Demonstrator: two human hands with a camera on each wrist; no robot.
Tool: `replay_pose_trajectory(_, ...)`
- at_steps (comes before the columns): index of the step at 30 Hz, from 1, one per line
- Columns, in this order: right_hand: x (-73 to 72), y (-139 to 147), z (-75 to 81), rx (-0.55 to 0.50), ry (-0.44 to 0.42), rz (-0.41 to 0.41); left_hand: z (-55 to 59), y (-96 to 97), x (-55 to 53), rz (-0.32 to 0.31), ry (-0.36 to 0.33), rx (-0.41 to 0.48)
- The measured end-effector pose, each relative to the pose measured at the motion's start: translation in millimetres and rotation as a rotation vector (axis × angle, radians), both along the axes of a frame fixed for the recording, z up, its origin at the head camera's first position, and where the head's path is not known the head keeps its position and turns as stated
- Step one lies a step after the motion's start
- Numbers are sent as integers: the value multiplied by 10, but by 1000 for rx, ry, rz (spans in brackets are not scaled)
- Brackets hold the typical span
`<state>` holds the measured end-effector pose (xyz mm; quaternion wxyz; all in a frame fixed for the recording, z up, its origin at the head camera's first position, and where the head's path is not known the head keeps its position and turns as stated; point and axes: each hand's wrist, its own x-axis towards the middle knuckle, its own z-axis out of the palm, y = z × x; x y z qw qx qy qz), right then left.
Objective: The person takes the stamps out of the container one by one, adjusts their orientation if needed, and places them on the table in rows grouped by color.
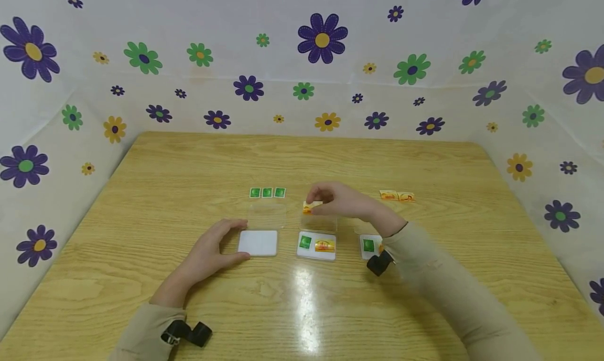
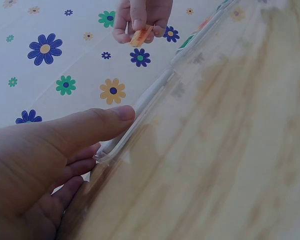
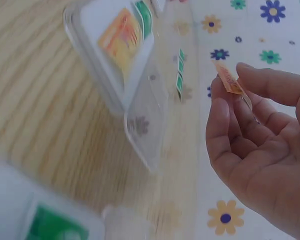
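My right hand (image 1: 342,201) pinches a small yellow-and-orange stamp (image 3: 229,80) between thumb and fingertips, raised above the clear lid of the middle case. That middle white plastic case (image 1: 316,253) lies with its lid back, a green stamp (image 1: 305,242) and a yellow stamp (image 1: 325,245) inside. At the left, my left hand (image 1: 212,248) holds the end of another white case (image 1: 258,243), thumb at its near corner and fingers at the far one. This left case shows a plain white inside, its clear lid (image 1: 267,216) tipped back.
Beneath my right forearm sits a third case (image 1: 364,253) with a green stamp (image 1: 368,245), partly hidden. Three green stamps (image 1: 267,192) lie in a row behind the left case. Two yellow stamps (image 1: 397,195) lie at the back right on the wooden table (image 1: 198,161).
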<state>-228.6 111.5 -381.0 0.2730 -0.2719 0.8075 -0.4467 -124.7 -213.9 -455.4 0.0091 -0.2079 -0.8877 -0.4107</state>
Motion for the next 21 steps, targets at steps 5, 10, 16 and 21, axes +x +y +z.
replay_pose_trajectory(5,-56,246,53,8,-11,-54,-3,3,-4,-2,9,-3)
replay_pose_trajectory(10,-137,451,94,61,38,-98,2,4,0,0,-4,0)
replay_pose_trajectory(16,-221,653,93,119,90,-132,5,4,4,2,-7,-1)
replay_pose_trajectory(21,-278,806,83,173,117,-162,10,0,6,3,-13,-1)
